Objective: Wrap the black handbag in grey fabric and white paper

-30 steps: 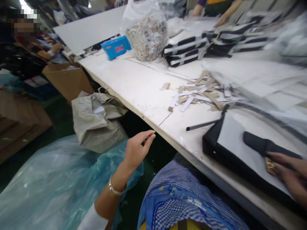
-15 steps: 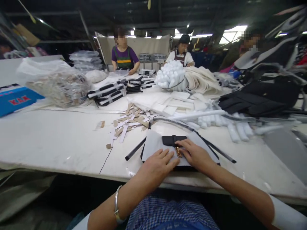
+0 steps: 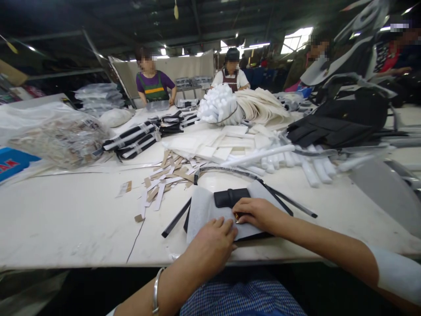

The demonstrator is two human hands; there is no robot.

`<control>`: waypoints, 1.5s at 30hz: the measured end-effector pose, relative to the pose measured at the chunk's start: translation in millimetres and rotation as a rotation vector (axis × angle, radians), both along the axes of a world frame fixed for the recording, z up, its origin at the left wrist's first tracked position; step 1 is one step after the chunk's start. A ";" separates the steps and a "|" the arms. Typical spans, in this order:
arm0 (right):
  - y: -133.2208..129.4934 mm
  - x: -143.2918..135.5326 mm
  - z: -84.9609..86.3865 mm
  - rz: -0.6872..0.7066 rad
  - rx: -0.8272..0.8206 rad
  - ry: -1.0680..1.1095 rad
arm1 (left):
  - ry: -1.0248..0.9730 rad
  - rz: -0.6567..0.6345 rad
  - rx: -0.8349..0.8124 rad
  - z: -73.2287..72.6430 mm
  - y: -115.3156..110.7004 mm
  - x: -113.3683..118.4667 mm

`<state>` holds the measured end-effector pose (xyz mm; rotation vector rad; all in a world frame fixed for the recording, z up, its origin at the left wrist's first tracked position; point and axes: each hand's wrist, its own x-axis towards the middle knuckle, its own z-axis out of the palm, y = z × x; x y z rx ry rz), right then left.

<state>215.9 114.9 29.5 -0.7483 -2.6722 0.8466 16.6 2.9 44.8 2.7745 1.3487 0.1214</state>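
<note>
A black handbag (image 3: 251, 237) lies on the table close to me, with a pale grey protective sheet (image 3: 202, 206) spread over it. A black flap tab (image 3: 232, 197) rests on top of the sheet. My right hand (image 3: 259, 213) pinches a small gold clasp (image 3: 236, 218) just below the tab; the fingers hide most of it. My left hand (image 3: 212, 241) lies on the sheet at the bag's near side, its fingers stretched out and their tips close to the clasp. A wrapped handle (image 3: 226, 169) arches behind the bag.
Cardboard strips (image 3: 164, 175) lie scattered beyond the bag. Farther back are white foam rolls (image 3: 219, 105), black bag pieces (image 3: 342, 123), wrapped black straps (image 3: 131, 139) and a clear plastic sack (image 3: 66, 136). Co-workers stand across the table (image 3: 82, 210).
My right fingers have closed round the clasp and now cover most of it. The left hand has drawn slightly nearer to me. The whole view has shifted to the right.
</note>
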 end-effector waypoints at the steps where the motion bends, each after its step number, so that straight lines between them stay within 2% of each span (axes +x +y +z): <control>1: 2.8 -0.5 0.8 -0.001 -0.028 -0.003 | -0.019 -0.010 -0.038 4.7 3.1 0.0; 3: 6.7 -1.2 0.2 -0.016 -0.079 0.007 | -0.080 -0.021 -0.070 8.1 7.8 -1.1; 5: 8.2 -0.6 -2.7 -0.026 -0.125 0.034 | -0.156 0.004 -0.052 3.3 9.9 -2.4; 8: 6.7 2.5 -8.5 -0.030 -0.150 0.105 | -0.267 0.062 0.007 -13.5 9.7 -3.9; 12: 1.9 7.6 -14.6 -0.041 -0.161 0.203 | -0.309 -0.007 0.095 -38.2 8.0 -6.5; 16: -1.8 10.8 -16.6 -0.056 -0.155 0.253 | -0.312 -0.044 0.150 -51.3 6.9 -9.9; 19: -1.3 9.8 -16.4 -0.038 -0.137 0.259 | -0.332 -0.071 0.196 -53.1 7.6 -11.2; 22: 5.2 4.6 -12.4 0.002 -0.050 0.174 | -0.323 -0.095 0.218 -53.1 8.9 -12.3; 27: 24.3 -3.3 2.5 0.263 0.190 -0.043 | -0.292 -0.109 0.236 -54.4 8.3 -14.8; 30: 27.4 -3.8 6.4 0.328 0.263 -0.077 | -0.291 -0.132 0.280 -55.9 8.6 -15.3; 33: 18.8 -5.4 4.8 0.253 0.311 -0.110 | -0.281 -0.153 0.328 -56.5 11.4 -14.3; 36: 5.4 -9.6 2.9 0.099 0.340 -0.160 | -0.300 -0.173 0.383 -55.5 14.8 -13.3; 39: -0.7 -12.4 7.7 -0.013 0.277 -0.192 | -0.301 -0.194 0.447 -55.4 17.8 -14.0; 40: 0.7 -12.4 11.7 -0.019 0.237 -0.193 | -0.282 -0.202 0.462 -56.1 18.8 -14.7; 43: 18.8 -9.1 29.6 0.087 0.078 -0.182 | -0.209 -0.239 0.501 -61.5 22.3 -17.0; 45: 42.7 -4.1 41.9 0.040 0.089 -0.156 | -0.210 -0.258 0.547 -66.2 25.4 -18.3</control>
